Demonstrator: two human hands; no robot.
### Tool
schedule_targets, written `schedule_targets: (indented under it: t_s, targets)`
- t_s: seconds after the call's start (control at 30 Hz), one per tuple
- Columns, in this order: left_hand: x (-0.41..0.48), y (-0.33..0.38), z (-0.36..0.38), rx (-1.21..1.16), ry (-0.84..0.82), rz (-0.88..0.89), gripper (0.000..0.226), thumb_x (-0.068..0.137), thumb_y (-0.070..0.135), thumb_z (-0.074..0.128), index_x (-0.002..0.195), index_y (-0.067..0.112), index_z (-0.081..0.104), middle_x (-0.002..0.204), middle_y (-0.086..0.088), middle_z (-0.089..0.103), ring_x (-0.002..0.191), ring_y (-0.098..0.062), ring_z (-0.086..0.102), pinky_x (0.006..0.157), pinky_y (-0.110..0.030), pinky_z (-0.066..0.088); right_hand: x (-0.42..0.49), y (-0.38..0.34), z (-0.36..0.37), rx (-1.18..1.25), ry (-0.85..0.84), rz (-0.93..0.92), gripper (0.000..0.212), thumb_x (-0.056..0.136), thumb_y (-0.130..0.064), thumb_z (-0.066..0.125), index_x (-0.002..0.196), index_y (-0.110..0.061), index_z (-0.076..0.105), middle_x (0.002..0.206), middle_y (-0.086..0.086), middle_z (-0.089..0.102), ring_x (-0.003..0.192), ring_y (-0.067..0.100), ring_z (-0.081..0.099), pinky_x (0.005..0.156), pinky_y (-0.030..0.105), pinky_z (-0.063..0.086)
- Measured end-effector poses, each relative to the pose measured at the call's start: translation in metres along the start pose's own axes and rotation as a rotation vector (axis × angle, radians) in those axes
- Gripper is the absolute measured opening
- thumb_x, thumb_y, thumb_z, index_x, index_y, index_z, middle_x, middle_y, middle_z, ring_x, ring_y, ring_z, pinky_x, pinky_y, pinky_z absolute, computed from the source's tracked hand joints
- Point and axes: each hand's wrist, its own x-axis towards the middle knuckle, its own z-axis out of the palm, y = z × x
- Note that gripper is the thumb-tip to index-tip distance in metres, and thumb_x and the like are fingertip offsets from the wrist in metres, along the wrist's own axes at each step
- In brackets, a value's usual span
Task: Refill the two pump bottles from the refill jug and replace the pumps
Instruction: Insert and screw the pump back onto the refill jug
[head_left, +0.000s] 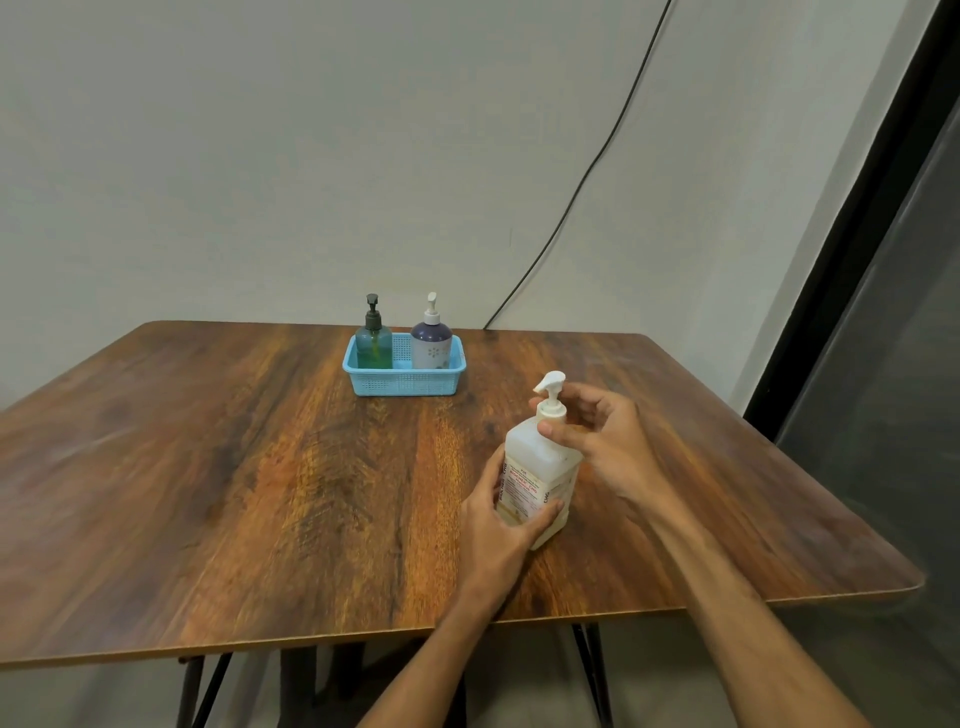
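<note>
A white square refill jug (540, 467) with a red-printed label and a white pump top (550, 387) stands on the wooden table (260, 467), right of centre. My left hand (501, 525) wraps the jug's lower body. My right hand (597, 436) pinches the pump collar at the jug's neck with thumb and fingers. Farther back, a green pump bottle (374, 345) with a dark pump and a purple-and-white pump bottle (430, 343) with a white pump stand upright in a light blue basket (405, 382).
The table's front edge runs close to me and its right edge lies just past my right forearm. A black cable (587, 171) hangs down the wall behind the table. A dark panel (883, 364) stands at the right.
</note>
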Motion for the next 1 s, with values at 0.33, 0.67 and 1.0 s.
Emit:
schedule_targets:
  t_s: [0.33, 0.67, 1.0]
  targets:
    - [-0.001, -0.002, 0.001, 0.006, 0.0, -0.026, 0.082, 0.073, 0.04, 0.085, 0.143, 0.036, 0.043, 0.132, 0.023, 0.055, 0.123, 0.004, 0.051, 0.101, -0.029, 0.051, 0.002, 0.0, 0.003, -0.052, 0.078, -0.018, 0.044, 0.063, -0.016, 0.092, 0.101, -0.012, 0.07, 0.098, 0.004, 0.073, 0.094, 0.022, 0.068, 0.084, 0.037, 0.057]
    - [-0.001, -0.001, 0.002, 0.009, -0.005, -0.02, 0.083, 0.073, 0.04, 0.085, 0.145, 0.032, 0.042, 0.135, 0.02, 0.056, 0.125, 0.0, 0.052, 0.103, -0.035, 0.05, 0.004, 0.002, 0.006, -0.111, 0.128, -0.031, 0.051, 0.054, -0.015, 0.097, 0.091, -0.004, 0.064, 0.093, 0.01, 0.07, 0.083, 0.018, 0.061, 0.074, 0.034, 0.054]
    - [0.001, -0.001, 0.002, -0.001, -0.006, -0.016, 0.081, 0.074, 0.039, 0.085, 0.144, 0.03, 0.044, 0.132, 0.019, 0.058, 0.123, -0.001, 0.054, 0.1, -0.033, 0.052, 0.002, 0.001, 0.0, -0.044, 0.101, 0.006, 0.039, 0.061, -0.011, 0.093, 0.095, -0.012, 0.073, 0.095, 0.003, 0.075, 0.091, 0.023, 0.07, 0.084, 0.044, 0.06]
